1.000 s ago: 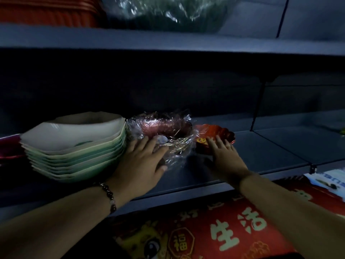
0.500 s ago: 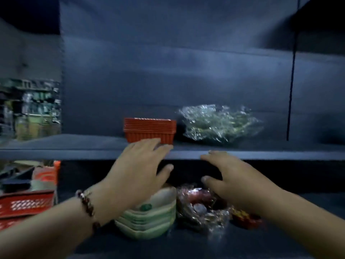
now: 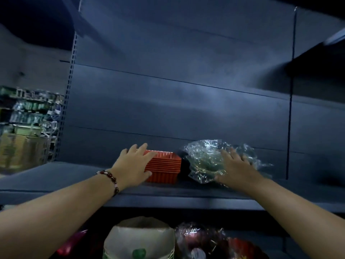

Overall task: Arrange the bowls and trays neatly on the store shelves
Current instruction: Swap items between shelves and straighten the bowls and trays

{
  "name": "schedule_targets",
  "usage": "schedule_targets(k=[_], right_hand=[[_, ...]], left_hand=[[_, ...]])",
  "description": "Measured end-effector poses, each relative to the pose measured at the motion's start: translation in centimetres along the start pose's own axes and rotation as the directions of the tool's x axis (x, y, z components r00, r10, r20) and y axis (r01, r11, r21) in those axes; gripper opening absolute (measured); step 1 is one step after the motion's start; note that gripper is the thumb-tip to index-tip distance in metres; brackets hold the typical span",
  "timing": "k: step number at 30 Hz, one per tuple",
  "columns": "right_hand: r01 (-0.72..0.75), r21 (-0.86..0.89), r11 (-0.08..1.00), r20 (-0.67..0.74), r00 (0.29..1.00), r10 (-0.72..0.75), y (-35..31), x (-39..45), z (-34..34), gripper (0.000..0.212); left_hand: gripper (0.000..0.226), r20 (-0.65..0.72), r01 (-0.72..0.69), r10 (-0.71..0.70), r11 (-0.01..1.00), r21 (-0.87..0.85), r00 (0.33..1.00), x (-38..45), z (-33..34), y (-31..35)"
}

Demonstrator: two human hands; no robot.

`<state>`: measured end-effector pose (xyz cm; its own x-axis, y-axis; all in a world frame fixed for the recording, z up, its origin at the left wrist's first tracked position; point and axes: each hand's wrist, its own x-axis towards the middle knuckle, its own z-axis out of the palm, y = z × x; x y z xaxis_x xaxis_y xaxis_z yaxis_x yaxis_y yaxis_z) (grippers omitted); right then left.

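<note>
A: Well, what could slip here?

B: The plastic-wrapped bowls (image 3: 211, 159). The right hand (image 3: 237, 168) lies spread on the slick film, grip released, nothing curled round it; a push could skid the bundle along the upper shelf (image 3: 56, 176) or into the orange trays (image 3: 164, 166) just beside.

A: And the left hand (image 3: 131, 166)?

B: Its fingers lie over the tray stack's left end, thumb at the base.

A: Anything inside them?

B: Trays nested; contents hidden. Below, stacked pale bowls (image 3: 140, 238) look empty.
</note>
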<state>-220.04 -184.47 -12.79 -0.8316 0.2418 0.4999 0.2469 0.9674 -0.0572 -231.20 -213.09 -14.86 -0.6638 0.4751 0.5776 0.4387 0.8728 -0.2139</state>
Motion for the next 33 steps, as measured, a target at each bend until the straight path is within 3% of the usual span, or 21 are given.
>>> schedule_targets(k=[3,6,8,13,18,23,28,33], right_hand=[[-0.077,0.02,0.997,0.029,0.997,0.077,1.8,2.2,1.0,0.119],[-0.069,0.081,0.994,0.063,0.996,0.064,2.9,3.9,2.4,0.125],[-0.046,0.071,0.996,0.056,0.998,0.042,3.2,4.6,3.0,0.117],[0.073,0.043,0.996,-0.003,0.997,-0.073,4.8,5.4,2.8,0.062],[0.163,0.241,0.957,-0.02,0.986,-0.164,5.3,5.1,2.2,0.052],[0.196,0.282,0.939,0.004,0.979,-0.205,4.1,5.8,2.9,0.049],[0.157,0.114,0.981,-0.001,0.987,-0.158,0.7,6.3,4.4,0.068],[-0.012,0.011,1.0,0.014,1.0,0.012,-0.3,5.5,4.2,0.102]], left_hand=[[0.074,0.091,-0.004,0.005,1.0,-0.011,0.996,2.5,2.1,-0.6],[0.068,0.05,0.019,-0.016,0.998,-0.06,0.999,3.5,3.5,-1.5],[0.065,0.012,0.039,-0.038,0.991,-0.126,0.999,3.7,4.1,-1.9],[0.066,-0.043,0.067,-0.072,0.992,-0.106,0.996,2.7,3.8,-1.2],[0.065,-0.075,0.069,-0.075,0.994,-0.081,0.994,2.0,3.3,-1.5],[0.064,-0.049,0.028,-0.038,0.98,-0.195,0.998,2.9,4.5,-2.9],[0.064,0.009,0.021,-0.02,0.951,-0.309,1.0,4.3,6.1,-4.7],[0.063,0.03,0.105,-0.102,0.985,-0.139,0.994,3.4,5.5,-3.3]])
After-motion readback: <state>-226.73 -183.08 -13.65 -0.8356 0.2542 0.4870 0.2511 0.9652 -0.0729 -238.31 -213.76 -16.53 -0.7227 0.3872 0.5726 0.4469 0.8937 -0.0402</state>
